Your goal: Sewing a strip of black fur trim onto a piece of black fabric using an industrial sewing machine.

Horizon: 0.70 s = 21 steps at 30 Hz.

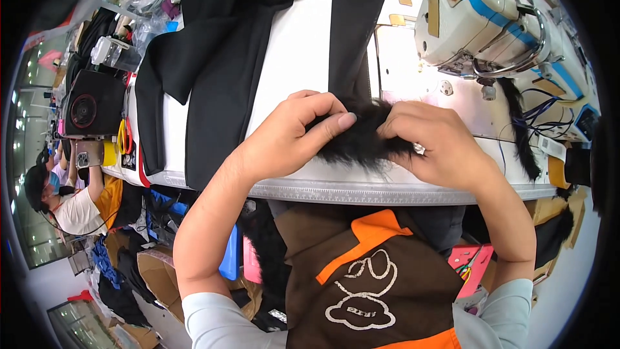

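Note:
Near the front edge of the white table, a piece of black fur trim [359, 141] is stretched between my two hands. My left hand [294, 134] pinches its left end, thumb uppermost. On the other end my right hand [442, 142] is closed, its fingertips partly buried in the fur. A long black fabric piece [352, 29] runs from the fur away to the far side of the table, where more black fur shows at its end. How the fabric and the fur join is hidden by my hands.
A white and blue sewing machine [487, 22] stands at the far right, with a loose fur strip [518, 130] and cables beside it. Black fabric pieces [223, 77] lie left. Orange-handled scissors [127, 136] sit near a black speaker [88, 105]. Another person [77, 203] is at far left.

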### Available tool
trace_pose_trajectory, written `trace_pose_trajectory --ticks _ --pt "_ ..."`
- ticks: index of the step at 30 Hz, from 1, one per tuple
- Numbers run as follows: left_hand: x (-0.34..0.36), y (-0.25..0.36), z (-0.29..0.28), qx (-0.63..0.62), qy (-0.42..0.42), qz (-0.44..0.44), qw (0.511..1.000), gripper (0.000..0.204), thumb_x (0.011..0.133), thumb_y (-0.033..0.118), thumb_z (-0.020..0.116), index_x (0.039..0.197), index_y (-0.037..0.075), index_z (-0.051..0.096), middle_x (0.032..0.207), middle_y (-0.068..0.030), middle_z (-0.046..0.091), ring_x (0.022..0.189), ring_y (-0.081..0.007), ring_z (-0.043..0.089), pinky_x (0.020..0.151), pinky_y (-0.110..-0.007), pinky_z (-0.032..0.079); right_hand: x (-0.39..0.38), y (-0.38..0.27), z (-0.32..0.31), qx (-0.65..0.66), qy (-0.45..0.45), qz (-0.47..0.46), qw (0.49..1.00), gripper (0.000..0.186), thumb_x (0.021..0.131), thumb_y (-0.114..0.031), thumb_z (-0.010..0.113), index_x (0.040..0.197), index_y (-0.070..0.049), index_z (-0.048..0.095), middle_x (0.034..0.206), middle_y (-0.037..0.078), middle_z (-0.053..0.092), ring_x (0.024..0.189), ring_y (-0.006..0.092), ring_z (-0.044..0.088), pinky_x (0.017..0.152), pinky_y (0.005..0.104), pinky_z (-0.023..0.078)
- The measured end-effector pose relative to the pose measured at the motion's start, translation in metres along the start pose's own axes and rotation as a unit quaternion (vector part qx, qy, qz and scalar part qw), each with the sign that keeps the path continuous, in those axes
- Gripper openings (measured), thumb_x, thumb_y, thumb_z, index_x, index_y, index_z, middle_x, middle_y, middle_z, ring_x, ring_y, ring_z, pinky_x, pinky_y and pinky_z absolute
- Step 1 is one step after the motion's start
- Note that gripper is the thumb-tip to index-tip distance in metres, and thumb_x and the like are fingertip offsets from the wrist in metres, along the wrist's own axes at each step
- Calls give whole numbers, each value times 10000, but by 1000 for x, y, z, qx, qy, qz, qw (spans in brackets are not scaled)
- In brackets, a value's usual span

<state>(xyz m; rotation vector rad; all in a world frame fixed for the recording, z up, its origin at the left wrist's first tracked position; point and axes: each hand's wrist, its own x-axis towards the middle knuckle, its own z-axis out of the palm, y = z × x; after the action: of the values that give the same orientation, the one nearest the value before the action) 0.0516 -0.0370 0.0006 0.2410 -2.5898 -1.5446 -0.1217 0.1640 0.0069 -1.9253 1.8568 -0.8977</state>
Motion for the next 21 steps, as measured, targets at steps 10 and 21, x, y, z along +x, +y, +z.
trace_pose_trajectory --ticks 10,21 --pt "-9 8 -2 -56 -39 -18 998 156 991 148 668 1027 -3 671 878 -56 666 824 -167 589 746 -300 476 -15 -13 17 -76 -9 -74 994 246 715 -67 757 946 -122 694 990 4 666 836 237 660 678 380 546" --pt "-15 10 -5 2 -38 47 998 77 969 147 686 1008 86 711 883 -14 686 845 -176 622 1019 -368 370 -7 -16 16 -31 54 -58 996 275 720 -84 793 981 -102 709 1156 79 658 1018 293 664 757 377 560"
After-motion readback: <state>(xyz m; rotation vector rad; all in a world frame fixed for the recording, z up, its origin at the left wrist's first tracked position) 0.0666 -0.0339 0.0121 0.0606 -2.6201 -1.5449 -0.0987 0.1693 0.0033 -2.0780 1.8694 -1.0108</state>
